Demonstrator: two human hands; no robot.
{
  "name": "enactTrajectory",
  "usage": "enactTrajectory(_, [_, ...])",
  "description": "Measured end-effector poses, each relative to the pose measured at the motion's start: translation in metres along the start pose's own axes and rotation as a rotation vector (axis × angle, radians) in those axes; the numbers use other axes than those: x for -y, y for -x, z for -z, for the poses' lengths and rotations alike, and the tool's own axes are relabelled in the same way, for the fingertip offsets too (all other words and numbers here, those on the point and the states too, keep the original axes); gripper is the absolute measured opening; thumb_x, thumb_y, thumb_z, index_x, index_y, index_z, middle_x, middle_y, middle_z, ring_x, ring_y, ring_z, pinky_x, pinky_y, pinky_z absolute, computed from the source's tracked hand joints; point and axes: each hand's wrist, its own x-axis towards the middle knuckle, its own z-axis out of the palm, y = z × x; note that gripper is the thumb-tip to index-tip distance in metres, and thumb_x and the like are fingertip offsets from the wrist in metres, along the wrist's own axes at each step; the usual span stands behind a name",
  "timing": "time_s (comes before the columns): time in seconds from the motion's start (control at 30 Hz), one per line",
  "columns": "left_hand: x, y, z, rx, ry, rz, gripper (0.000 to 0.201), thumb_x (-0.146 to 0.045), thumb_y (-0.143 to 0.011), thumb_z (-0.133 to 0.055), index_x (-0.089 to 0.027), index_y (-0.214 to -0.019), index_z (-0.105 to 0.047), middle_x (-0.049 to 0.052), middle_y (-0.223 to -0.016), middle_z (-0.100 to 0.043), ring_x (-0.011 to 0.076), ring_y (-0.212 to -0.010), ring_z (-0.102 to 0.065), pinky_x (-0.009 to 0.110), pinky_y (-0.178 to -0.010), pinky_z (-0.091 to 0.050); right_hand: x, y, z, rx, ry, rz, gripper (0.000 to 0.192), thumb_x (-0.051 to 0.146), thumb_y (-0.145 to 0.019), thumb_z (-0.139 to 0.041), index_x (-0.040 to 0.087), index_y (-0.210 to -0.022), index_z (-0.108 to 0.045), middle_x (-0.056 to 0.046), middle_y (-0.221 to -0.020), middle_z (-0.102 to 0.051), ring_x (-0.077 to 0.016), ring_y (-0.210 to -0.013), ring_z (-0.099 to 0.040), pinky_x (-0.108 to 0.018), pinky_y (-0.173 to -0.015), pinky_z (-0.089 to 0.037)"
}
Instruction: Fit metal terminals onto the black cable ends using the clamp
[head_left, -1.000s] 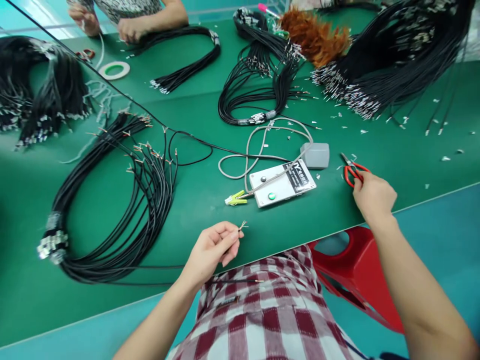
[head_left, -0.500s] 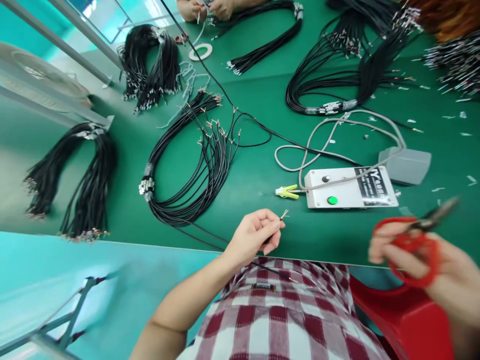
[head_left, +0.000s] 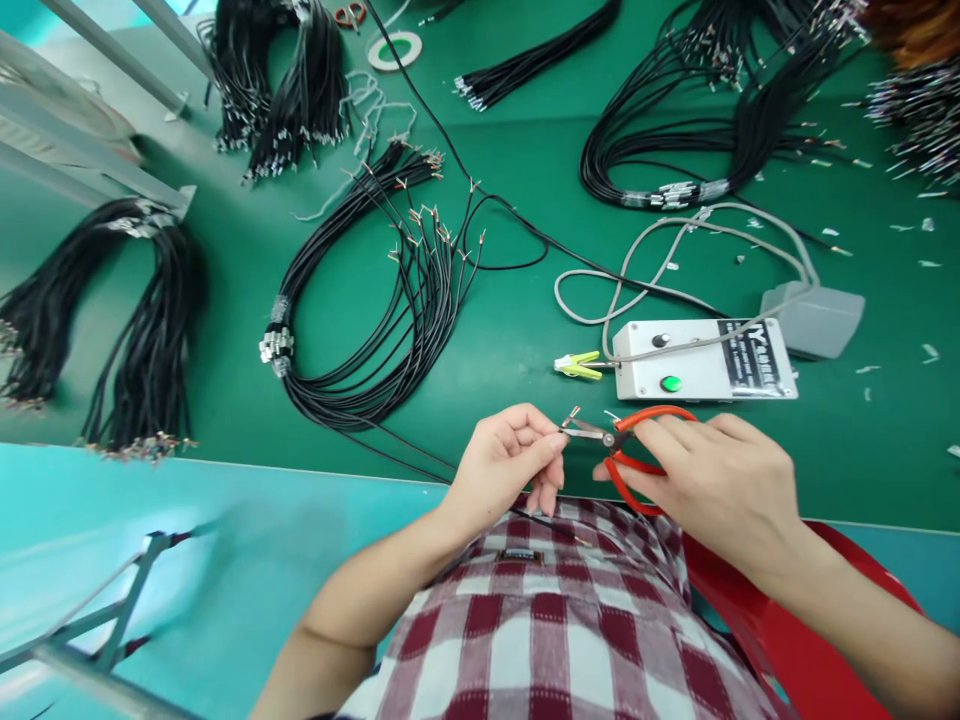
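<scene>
My left hand (head_left: 512, 455) pinches the end of a black cable, whose thin bare wires (head_left: 571, 415) stick out past the fingertips. In my right hand (head_left: 705, 475) are red-handled scissors (head_left: 634, 462), fingers through the loops. Their parted blades lie at the wires, right beside my left fingertips. A tiny pale scrap shows near the scissors' pivot. Left of my hands, a looped bundle of black cables (head_left: 390, 390) lies on the green table, its stripped ends fanned out. Just beyond the scissors is a white box (head_left: 675, 362) with a green button and a yellow clip (head_left: 577, 366).
More black cable bundles lie at the left (head_left: 142, 300), the back left (head_left: 281, 90) and the back right (head_left: 652, 190). A grey cord (head_left: 637, 240) loops behind the box, near a grey block (head_left: 817, 318). A tape roll (head_left: 394, 51) sits far back. Small scraps dot the right side.
My right hand has come in from the right with the scissors, bringing the blades to the wires at my left fingertips. The view has shifted, and the other person's hands have left it.
</scene>
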Motion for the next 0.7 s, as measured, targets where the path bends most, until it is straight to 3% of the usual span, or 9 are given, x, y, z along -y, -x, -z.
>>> enactTrajectory(0.4, [-0.002, -0.001, 0.003, -0.039, 0.076, -0.023, 0.031, -0.038, -0.082, -0.076, -0.013, -0.083, -0.057, -0.003, -0.052, -0.062, 0.0042, -0.031, -0.045, 0.014, -0.032, -0.02, 0.001, -0.014, -0.006, 0.055, 0.007, 0.065, 0.039, 0.045, -0.1, -0.049, 0.02, -0.072, -0.056, 0.0, -0.055, -0.06, -0.0176, -0.048, -0.054, -0.032, -0.061, -0.028])
enactTrajectory(0.7, [-0.002, 0.0, 0.004, -0.045, 0.04, -0.014, 0.031, -0.037, -0.082, -0.076, -0.012, -0.083, -0.058, -0.003, -0.052, -0.061, 0.0036, -0.032, -0.043, 0.015, -0.035, -0.022, 0.001, -0.014, -0.006, 0.104, -0.014, 0.048, 0.038, 0.037, -0.102, -0.045, 0.02, -0.071, -0.058, -0.001, -0.049, -0.057, -0.0174, -0.044, -0.049, -0.032, -0.057, -0.026])
